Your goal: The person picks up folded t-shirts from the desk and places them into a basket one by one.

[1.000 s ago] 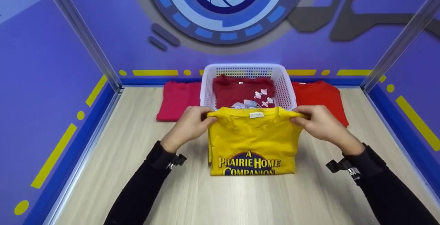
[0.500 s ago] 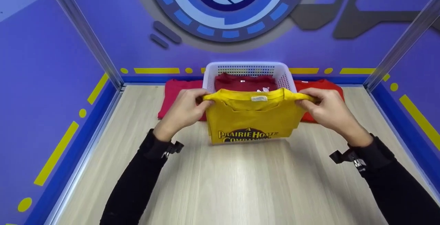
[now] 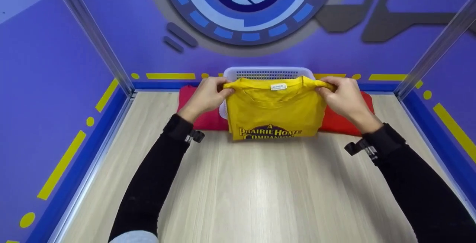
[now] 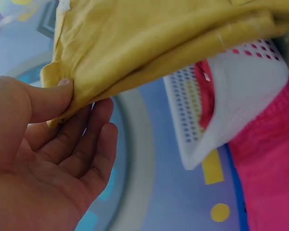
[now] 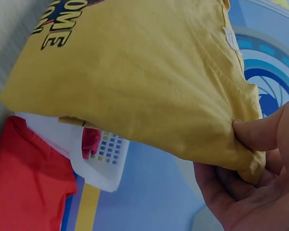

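Note:
A folded yellow T-shirt point(image 3: 275, 109) with "A Prairie Home Companion" printed on it hangs in front of and over the white plastic basket point(image 3: 267, 70), covering most of it in the head view. My left hand point(image 3: 205, 96) pinches the shirt's left shoulder corner between thumb and fingers. At the opposite shoulder, my right hand point(image 3: 344, 96) grips the other corner the same way. Between them runs the collar, with a white label. In the left wrist view the yellow cloth point(image 4: 149, 43) drapes above the basket point(image 4: 241, 91), where some red cloth point(image 4: 204, 94) shows inside.
A folded pink shirt point(image 3: 206, 118) lies on the table left of the basket. To its right lies a folded red shirt point(image 3: 338, 120). A blue-purple printed wall point(image 3: 178, 61) rises right behind, and side panels flank the wooden table point(image 3: 256, 194).
Both hands have carried the yellow shirt away from me, up and over the basket. The dark red shirt inside, visible earlier in the head view, is now hidden behind it.

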A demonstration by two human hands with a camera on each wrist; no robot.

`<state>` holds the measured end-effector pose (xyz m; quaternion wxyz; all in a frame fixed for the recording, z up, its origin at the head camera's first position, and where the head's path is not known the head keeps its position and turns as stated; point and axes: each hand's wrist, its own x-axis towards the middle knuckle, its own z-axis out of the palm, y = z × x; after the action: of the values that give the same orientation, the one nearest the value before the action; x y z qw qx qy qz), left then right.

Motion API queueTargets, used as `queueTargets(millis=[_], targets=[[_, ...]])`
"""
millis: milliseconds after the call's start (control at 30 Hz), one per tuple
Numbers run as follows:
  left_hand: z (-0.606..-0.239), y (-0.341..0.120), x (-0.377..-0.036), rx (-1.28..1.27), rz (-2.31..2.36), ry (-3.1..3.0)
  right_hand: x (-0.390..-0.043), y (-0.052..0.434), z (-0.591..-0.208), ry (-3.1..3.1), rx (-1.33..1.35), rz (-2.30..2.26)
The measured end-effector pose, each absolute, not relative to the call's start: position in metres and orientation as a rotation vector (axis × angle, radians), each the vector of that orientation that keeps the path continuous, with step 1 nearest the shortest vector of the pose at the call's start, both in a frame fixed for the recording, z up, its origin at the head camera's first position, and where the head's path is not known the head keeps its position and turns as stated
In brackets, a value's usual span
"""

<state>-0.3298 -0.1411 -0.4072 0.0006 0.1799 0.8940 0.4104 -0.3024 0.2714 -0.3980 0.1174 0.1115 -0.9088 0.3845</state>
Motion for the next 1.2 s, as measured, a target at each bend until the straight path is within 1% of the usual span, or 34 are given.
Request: queueTargets(millis=[333,733,933,1200], targets=[[-0.399,-0.132,-0.367,0.525,1.15,2.907,-0.35,0.271,-0.403,-2.726,0.302,1.061],[-0.406,-0.129,-0.398,0.371,1.082,2.895,-0.381,0.263,-0.402,-2.854,0.295,0.987],[-0.415,-0.124,-0.407,0.331,0.94,2.914,-0.396,0.258,-0.414,-2.924,0.303,0.9],[-0.429,-0.116,-0.408,0.311,0.912,2.922,-0.406,0.261,-0.433,-3.022,0.292,0.856]])
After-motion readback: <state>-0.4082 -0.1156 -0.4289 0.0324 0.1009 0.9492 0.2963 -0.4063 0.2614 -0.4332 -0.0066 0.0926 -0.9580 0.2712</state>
